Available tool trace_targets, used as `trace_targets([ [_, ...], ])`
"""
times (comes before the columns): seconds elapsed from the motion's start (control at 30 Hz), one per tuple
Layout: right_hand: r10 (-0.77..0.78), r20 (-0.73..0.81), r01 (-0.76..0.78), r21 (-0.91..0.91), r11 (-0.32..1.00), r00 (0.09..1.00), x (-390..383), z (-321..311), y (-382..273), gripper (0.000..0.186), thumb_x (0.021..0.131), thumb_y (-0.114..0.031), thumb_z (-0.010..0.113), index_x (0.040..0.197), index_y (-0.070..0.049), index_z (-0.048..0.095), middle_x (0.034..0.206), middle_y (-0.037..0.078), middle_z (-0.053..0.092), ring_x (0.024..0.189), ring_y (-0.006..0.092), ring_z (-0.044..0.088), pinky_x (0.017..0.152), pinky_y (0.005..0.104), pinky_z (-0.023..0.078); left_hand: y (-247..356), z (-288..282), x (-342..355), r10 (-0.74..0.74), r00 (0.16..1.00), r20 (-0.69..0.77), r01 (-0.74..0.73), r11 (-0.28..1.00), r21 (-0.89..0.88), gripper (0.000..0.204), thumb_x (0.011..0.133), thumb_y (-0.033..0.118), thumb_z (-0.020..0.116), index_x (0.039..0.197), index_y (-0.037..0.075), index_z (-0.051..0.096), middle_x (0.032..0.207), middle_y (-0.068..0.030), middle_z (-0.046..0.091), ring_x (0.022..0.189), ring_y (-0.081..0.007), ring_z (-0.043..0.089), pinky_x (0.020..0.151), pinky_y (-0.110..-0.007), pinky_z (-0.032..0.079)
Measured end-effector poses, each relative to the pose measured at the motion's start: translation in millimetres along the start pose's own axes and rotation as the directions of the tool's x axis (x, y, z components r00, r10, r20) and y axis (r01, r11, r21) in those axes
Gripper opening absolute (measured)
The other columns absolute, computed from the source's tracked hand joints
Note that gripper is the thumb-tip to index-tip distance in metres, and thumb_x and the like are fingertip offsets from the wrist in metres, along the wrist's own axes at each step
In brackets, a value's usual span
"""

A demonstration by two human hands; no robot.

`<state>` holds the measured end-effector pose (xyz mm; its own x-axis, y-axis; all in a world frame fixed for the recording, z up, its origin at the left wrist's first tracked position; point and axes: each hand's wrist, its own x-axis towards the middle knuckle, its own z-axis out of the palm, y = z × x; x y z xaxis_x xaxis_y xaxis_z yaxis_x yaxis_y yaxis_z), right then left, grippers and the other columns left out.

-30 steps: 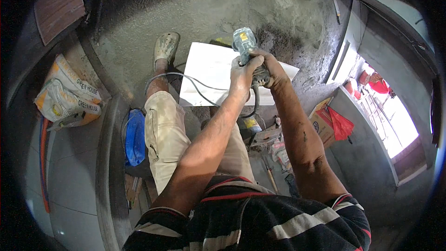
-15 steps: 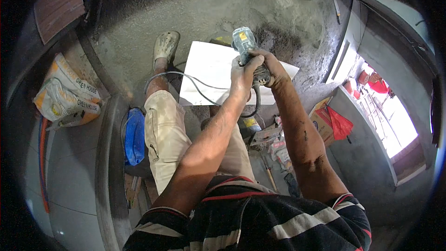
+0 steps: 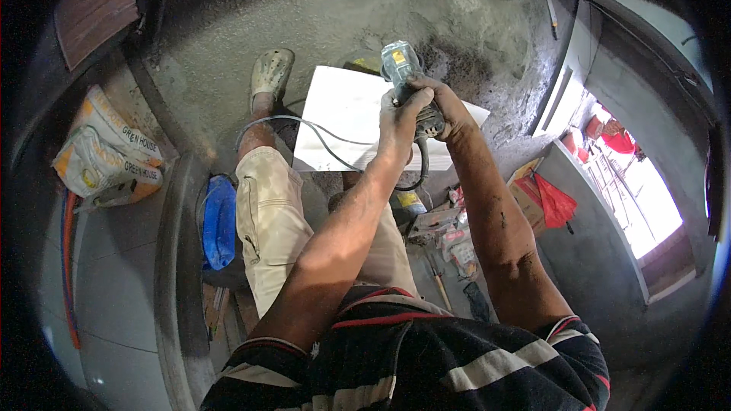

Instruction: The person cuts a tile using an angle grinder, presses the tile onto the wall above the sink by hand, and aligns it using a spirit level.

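I grip a dusty power tool (image 3: 400, 61) with a pale top and yellow label, near the middle of my view. My left hand (image 3: 400, 122) is closed round its near side, thumb on the body, and my right hand (image 3: 443, 110) wraps it from the right, overlapping my left. The tool is over a white panel (image 3: 339, 106), which lies on the rough cement floor (image 3: 213, 46); whether the tool touches the panel I cannot tell. A dark cord (image 3: 327, 143) runs from the tool down and loops leftward across the panel to my left leg.
Printed sacks (image 3: 99, 160) and an orange hose (image 3: 68, 266) lie at the left beside a concrete step (image 3: 179, 243). A blue plastic container (image 3: 219, 224) is by my left leg. At right are tools and small packages (image 3: 461, 247), a cardboard box (image 3: 533, 205), red cloth (image 3: 556, 202) and a bright opening (image 3: 640, 198).
The tool and both hands appear very slightly higher in the picture, as does much of the surroundings. My grip on the tool is unchanged.
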<state>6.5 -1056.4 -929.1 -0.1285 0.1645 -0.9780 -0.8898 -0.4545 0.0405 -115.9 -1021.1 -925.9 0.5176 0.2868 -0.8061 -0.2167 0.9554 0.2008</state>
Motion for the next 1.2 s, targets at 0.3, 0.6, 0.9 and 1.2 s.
trace_targets([
  [0.3,0.005,0.002,-0.005,-0.018,1.000,1.000,3,1,1,0.025,0.095,-0.026,0.061,0.095,-0.001,0.064,0.077,0.010,0.070,0.057,0.0205,0.069,0.051,0.0330,0.060,-2,-1,-2,-0.004,0.999,-0.043,0.003,0.999,-0.040,0.031,0.090,0.023,0.072,0.110,0.000,0.063,0.093,-0.0042,0.064,0.077,-0.0130,0.064,0.068,-0.027,0.054],
  [0.6,0.006,0.005,-0.006,0.003,1.000,1.000,3,8,4,0.026,0.095,-0.026,0.061,0.096,-0.001,0.064,0.078,0.010,0.070,0.058,0.0217,0.069,0.053,0.0337,0.061,3,-3,-4,-0.027,0.996,-0.080,0.023,0.998,-0.056,0.043,0.087,0.023,0.077,0.115,-0.002,0.057,0.098,-0.0077,0.064,0.083,-0.0150,0.065,0.073,-0.029,0.055],
  [0.9,0.000,0.014,0.000,-0.007,1.000,1.000,5,1,8,0.026,0.094,-0.026,0.062,0.099,-0.001,0.063,0.079,0.010,0.070,0.059,0.0218,0.070,0.054,0.0342,0.061,-4,-6,-4,-0.017,0.997,-0.081,0.016,1.000,-0.007,0.033,0.089,0.024,0.073,0.111,0.001,0.065,0.094,-0.0039,0.065,0.080,-0.0137,0.065,0.071,-0.028,0.055],
  [1.2,-0.028,-0.002,0.028,-0.022,0.999,1.000,6,-2,14,0.026,0.093,-0.027,0.063,0.099,-0.001,0.063,0.079,0.010,0.070,0.059,0.0212,0.069,0.053,0.0334,0.060,-3,-8,-7,-0.020,0.999,-0.049,0.020,1.000,-0.015,0.033,0.089,0.025,0.073,0.110,0.001,0.065,0.094,-0.0044,0.065,0.080,-0.0134,0.065,0.072,-0.028,0.055],
])
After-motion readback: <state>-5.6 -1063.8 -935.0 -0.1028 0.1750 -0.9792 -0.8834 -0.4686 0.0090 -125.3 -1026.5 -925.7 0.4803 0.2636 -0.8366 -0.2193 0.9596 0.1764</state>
